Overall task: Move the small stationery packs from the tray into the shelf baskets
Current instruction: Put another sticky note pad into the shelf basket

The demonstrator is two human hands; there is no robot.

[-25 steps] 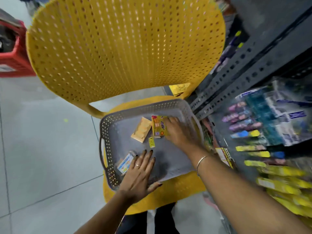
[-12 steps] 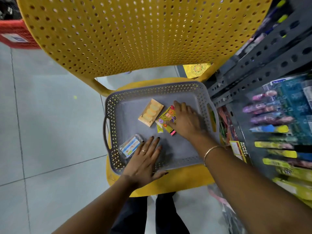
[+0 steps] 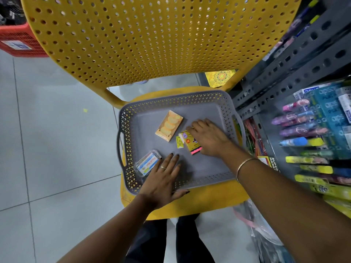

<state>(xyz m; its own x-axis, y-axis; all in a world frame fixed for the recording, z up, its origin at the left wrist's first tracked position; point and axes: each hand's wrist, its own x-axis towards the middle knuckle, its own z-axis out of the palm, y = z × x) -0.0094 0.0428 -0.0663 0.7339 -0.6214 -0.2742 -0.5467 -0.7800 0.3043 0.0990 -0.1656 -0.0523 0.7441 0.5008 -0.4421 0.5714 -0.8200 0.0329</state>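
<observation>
Packs in my tray (image 3: 224, 103): right hand (image 3: 209, 138) flat on yellow pack (image 3: 190, 144), fingers together; left hand (image 3: 161, 182) splayed beside clear box (image 3: 147, 163).

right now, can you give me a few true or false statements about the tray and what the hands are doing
1. The grey tray sits on the seat of a yellow chair. True.
2. The right hand rests on the yellow pack. True.
3. The left hand is holding the orange pack in the air. False: that pack lies flat on the tray floor, untouched; the left hand is spread flat on the tray beside the clear box.
4. The tray is empty. False: three packs and a small price tag lie in it.
5. The shelf with pens stands to the person's right. True.
</observation>
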